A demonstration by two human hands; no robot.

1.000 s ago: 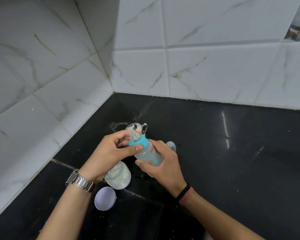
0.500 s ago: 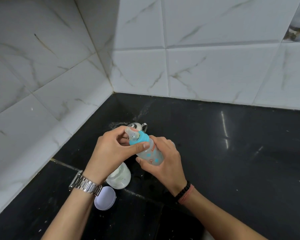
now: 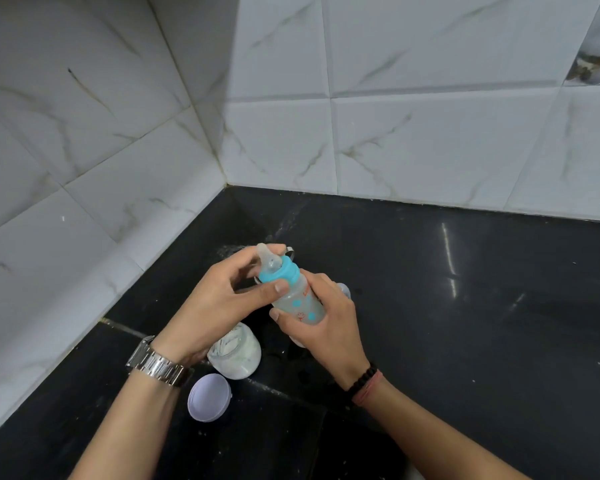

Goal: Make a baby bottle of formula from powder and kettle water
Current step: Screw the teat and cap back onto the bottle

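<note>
With powder jar point(image 3: 235, 353) open, we grip the bottle point(image 3: 300, 303) in our right hand point(image 3: 328, 327) while our left hand point(image 3: 219, 303) pinches its blue collar point(image 3: 280, 271), likely fastening it, shaking left.

Your left hand point(image 3: 219, 303) hides most of a metal object point(image 3: 289, 251) behind the bottle point(image 3: 297, 299); you see only a bit of its rim and cannot tell what it is. Your right hand point(image 3: 329, 327) covers the bottle's base and all but a sliver of a small clear cap point(image 3: 343, 289). The open jar point(image 3: 236, 353) is partly under your left wrist. Both forearms run off the bottom edge.
</note>
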